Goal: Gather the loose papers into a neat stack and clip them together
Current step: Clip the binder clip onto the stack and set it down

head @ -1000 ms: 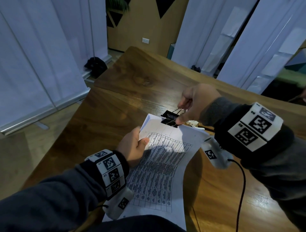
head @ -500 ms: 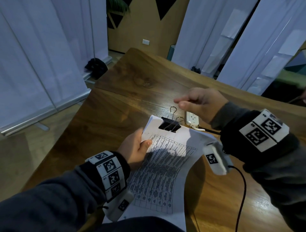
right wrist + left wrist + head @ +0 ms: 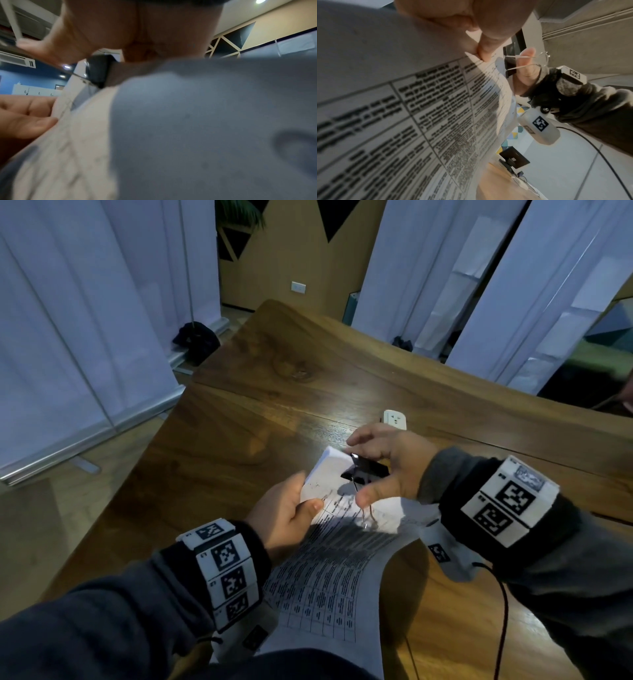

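A stack of printed papers bends up off the wooden table. My left hand pinches its left edge near the top, thumb on the sheet, and the same pinch shows in the left wrist view. A black binder clip bites the top edge of the stack. One wire handle lies folded down on the page. My right hand curls over the clip, thumb against the wire handle and the fingers over the far side. The right wrist view shows blurred paper and the clip.
A white power socket lies on the table just beyond my right hand. A black cable runs from my right wrist along the near right. White curtains stand left and behind, with a dark bundle on the floor.
My right hand let go of the clip's handles and lifted away, then came back down onto the clip. One wire handle now lies flat on the page. My left hand kept its hold.
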`<state>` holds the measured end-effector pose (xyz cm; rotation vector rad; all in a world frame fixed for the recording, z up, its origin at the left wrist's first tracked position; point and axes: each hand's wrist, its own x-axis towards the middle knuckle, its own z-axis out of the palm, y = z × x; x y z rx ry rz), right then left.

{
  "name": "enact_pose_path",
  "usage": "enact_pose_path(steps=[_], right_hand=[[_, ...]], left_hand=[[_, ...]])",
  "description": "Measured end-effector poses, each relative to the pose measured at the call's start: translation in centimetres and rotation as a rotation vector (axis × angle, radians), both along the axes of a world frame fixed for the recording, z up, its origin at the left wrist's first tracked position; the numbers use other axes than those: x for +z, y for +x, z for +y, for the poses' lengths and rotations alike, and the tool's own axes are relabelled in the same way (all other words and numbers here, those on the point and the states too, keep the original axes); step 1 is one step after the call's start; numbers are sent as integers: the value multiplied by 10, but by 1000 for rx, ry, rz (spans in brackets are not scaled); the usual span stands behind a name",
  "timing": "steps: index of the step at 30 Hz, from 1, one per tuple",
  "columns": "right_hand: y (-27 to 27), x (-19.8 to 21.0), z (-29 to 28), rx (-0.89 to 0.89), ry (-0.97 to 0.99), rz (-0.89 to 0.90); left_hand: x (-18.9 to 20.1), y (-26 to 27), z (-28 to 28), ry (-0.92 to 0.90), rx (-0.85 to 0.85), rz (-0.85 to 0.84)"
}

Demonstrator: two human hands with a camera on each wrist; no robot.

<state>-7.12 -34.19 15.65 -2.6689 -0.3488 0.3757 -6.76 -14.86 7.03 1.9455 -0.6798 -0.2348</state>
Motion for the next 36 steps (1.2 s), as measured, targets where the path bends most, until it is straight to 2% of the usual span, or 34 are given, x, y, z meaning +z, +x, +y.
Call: enact_pose_path(steps=[3, 9, 13, 16, 20, 24, 27, 29, 32, 36], right_hand=[[-5, -10, 3, -1, 7, 39], [-6, -12, 8, -152, 100, -181], [0, -10, 6, -166, 59, -182], [1, -13, 2, -191, 127, -193], [2, -16, -2, -245, 249, -210], [6, -16, 0, -242, 227, -180], [9, -16, -1, -290, 214, -166], [9, -18, -4, -342, 224, -185], [3, -25, -16, -438, 281, -90], [-21, -43, -59, -567, 285, 175]], left_hand=[[-4, 1, -1, 6, 8, -20], [2, 6, -5, 15, 65, 56], [6, 5, -8, 19, 80, 90], [11, 4, -7, 24, 101, 123], [15, 9, -5, -48, 69, 305], [16, 13, -8, -196, 21, 531], [16, 14, -14, -231, -28, 559], [14, 18, -18, -184, 31, 498], [8, 23, -22, -105, 109, 406], [-1, 26, -19, -107, 83, 436]])
